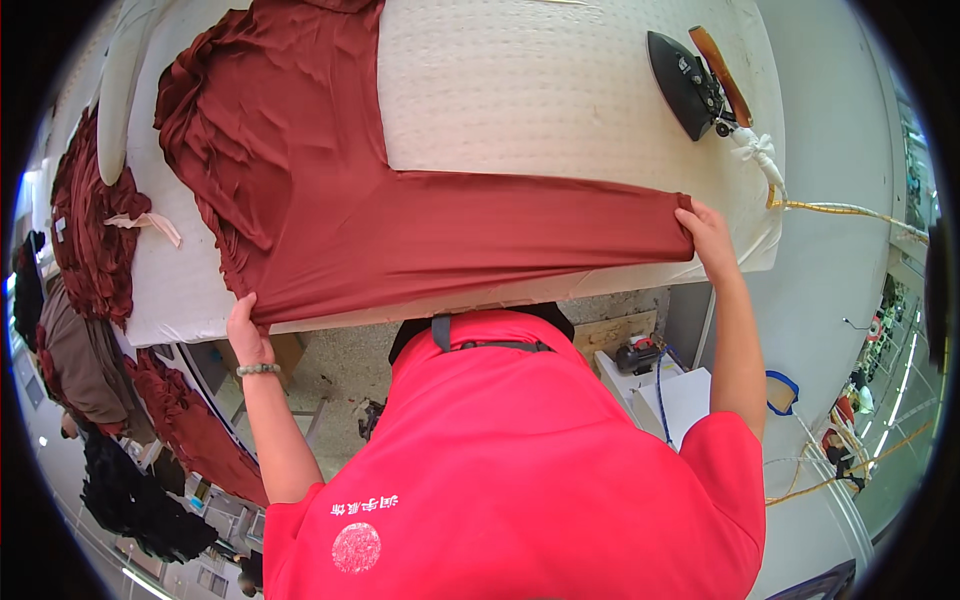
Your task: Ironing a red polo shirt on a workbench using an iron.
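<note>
A dark red garment (330,200) lies over the left part of the padded white ironing table (500,90). One long sleeve stretches to the right along the near edge. My left hand (248,332) pinches the cloth at the near left corner, its fingers partly hidden by the fabric. At the sleeve's cuff, my right hand (708,235) grips the end between thumb and fingers. The sleeve is drawn fairly smooth between both hands, while the body of the garment is wrinkled at the far left.
A black iron (685,85) with a brown handle rests at the far right, its hose (850,208) running off rightward. More dark red garments (95,215) are heaped at the left edge, beside a narrow white padded arm (125,90). A small motor (638,355) stands below the table.
</note>
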Demonstrator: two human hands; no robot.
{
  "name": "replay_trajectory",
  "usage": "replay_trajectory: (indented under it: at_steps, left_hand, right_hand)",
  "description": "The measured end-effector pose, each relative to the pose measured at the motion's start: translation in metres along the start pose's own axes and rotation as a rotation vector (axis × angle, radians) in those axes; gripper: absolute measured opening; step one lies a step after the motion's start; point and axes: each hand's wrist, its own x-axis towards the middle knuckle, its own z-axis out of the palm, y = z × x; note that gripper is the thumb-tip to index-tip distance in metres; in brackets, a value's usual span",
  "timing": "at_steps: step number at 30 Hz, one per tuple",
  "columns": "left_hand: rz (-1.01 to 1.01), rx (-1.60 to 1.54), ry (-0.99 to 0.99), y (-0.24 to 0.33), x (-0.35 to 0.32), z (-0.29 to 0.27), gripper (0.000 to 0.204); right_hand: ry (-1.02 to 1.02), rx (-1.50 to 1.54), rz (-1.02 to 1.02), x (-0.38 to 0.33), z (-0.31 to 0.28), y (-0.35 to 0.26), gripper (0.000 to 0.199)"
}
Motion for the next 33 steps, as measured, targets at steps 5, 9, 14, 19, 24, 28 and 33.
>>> replay_trajectory:
  at_steps: [5, 9, 14, 19, 24, 28, 33]
  left_hand:
    - [-0.006, 0.005, -0.049, -0.011, -0.008, 0.006, 0.012]
    - [0.054, 0.117, -0.071, 0.0, -0.018, 0.027, 0.014]
    - [0.178, 0.383, -0.098, -0.02, -0.004, -0.012, 0.022]
    - [0.382, 0.766, -0.018, -0.018, -0.02, 0.009, 0.03]
    - [1.051, 1.235, 0.234, 0.043, -0.047, 0.092, 0.033]
    - [1.358, 1.205, -0.488, 0.063, -0.057, 0.216, 0.027]
    - [1.446, 1.345, -0.914, 0.065, -0.032, 0.288, 0.024]
  right_hand:
    - [0.013, 0.225, 0.177, -0.014, 0.001, 0.009, 0.031]
    - [0.06, 0.437, 0.361, -0.017, 0.022, 0.006, 0.029]
    - [0.046, 0.07, 0.025, -0.005, -0.009, 0.035, 0.029]
    - [0.095, -0.003, 0.011, -0.017, 0.008, 0.041, 0.023]
    - [0.57, -0.777, -0.316, -0.026, 0.008, 0.021, 0.015]
    - [0.349, -1.028, -0.734, -0.008, 0.024, 0.001, 0.011]
    - [0.235, -1.109, -0.643, 0.002, 0.016, 0.011, 0.011]
